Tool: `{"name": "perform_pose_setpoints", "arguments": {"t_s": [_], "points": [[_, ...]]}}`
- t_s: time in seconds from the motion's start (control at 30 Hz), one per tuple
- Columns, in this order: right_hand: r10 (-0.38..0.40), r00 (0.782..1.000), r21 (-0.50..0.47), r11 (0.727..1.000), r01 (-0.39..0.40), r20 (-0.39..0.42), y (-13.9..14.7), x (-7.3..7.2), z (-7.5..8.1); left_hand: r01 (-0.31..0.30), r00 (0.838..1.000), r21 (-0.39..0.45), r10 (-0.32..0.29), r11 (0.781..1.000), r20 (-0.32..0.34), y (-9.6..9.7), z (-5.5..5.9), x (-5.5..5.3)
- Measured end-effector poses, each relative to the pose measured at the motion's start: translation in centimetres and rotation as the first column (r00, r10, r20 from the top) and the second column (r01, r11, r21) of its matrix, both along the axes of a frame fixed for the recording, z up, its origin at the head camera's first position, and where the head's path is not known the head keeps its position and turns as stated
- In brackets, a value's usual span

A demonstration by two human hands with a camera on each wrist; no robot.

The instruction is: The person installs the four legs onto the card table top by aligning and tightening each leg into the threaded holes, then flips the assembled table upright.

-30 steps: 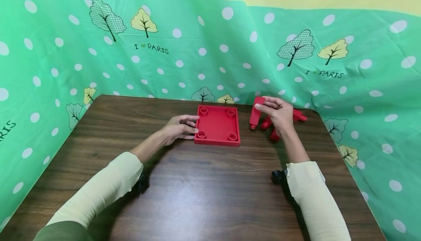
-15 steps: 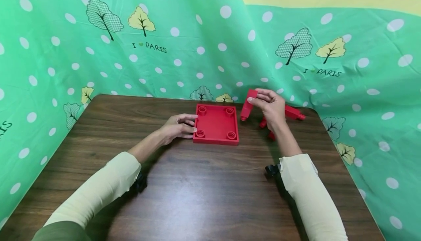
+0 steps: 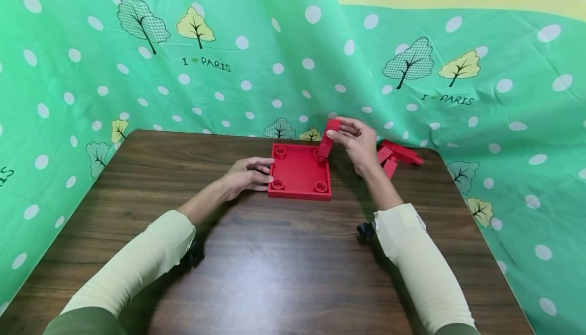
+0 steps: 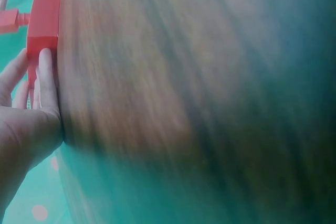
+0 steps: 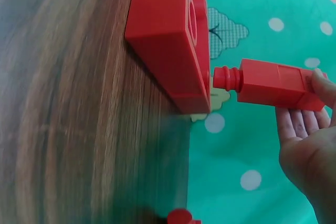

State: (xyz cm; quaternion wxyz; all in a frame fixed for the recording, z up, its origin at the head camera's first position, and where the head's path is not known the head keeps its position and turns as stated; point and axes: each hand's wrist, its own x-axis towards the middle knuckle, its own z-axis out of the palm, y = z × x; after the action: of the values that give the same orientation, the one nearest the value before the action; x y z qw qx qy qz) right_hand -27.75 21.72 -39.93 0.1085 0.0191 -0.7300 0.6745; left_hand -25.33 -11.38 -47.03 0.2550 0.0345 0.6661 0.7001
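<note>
The right hand (image 3: 359,144) pinches a red post (image 3: 326,145) near its upper end — thumb on one side, fingers on the other, parted only by the post's thickness. Below those fingers, the post's ringed tip points down over the far right corner cup (image 3: 317,155) of a square red board (image 3: 299,172); whether tip and cup touch, I cannot tell. The left hand (image 3: 244,176) is at the board's left edge, its fingers fairly straight and slightly spread, touching the side. Right of the right fingers, three loose posts (image 3: 402,153) lie together on the brown bench (image 3: 256,264). Beyond both hands' fingers hangs a green dotted curtain (image 3: 256,60).
</note>
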Motion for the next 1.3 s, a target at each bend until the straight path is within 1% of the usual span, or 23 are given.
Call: {"name": "perform_pose_setpoints", "arguments": {"t_s": [0.13, 0.27, 0.4, 0.47, 0.57, 0.83, 1.03, 1.3], "points": [[0.026, 1.0, -0.011, 1.0, -0.027, -0.015, -1.0, -0.3, -0.1, -0.006, 1.0, -0.005, 0.006, 1.0, 0.003, 0.1, 0.2, 0.0], [0.06, 0.998, 0.015, 0.998, -0.059, -0.018, -2.1, -0.7, -0.3, -0.011, 1.0, -0.009, 0.011, 1.0, 0.005, 0.1, 0.2, 0.1], [0.105, 0.994, 0.017, 0.994, -0.105, -0.001, -3.1, -0.9, -0.4, -0.006, 1.0, -0.013, 0.006, 1.0, 0.004, 0.3, 0.2, 0.1], [0.115, 0.993, 0.017, 0.993, -0.115, 0.011, -3.6, -0.9, -0.3, -0.002, 1.0, -0.014, 0.002, 1.0, 0.004, 0.3, 0.1, 0.1], [0.12, 0.992, 0.02, 0.993, -0.12, 0.024, -4.4, -1.1, -0.2, -0.001, 1.0, -0.015, 0.001, 1.0, 0.007, 0.3, 0.1, 0.1], [0.122, 0.992, 0.035, 0.992, -0.122, 0.009, -6.5, -1.5, -0.1, -0.009, 1.0, -0.013, 0.009, 1.0, 0.015, 0.1, 0.0, 0.0], [0.127, 0.992, 0.021, 0.992, -0.127, -0.009, -7.9, -1.8, -0.3, -0.009, 1.0, -0.024, 0.009, 1.0, 0.015, 0.0, -0.1, 0.1], [0.122, 0.992, 0.011, 0.992, -0.122, -0.025, -8.8, -2.3, -0.7, -0.009, 1.0, -0.027, 0.01, 1.0, 0.022, 0.2, 0.2, 0.2]]}}
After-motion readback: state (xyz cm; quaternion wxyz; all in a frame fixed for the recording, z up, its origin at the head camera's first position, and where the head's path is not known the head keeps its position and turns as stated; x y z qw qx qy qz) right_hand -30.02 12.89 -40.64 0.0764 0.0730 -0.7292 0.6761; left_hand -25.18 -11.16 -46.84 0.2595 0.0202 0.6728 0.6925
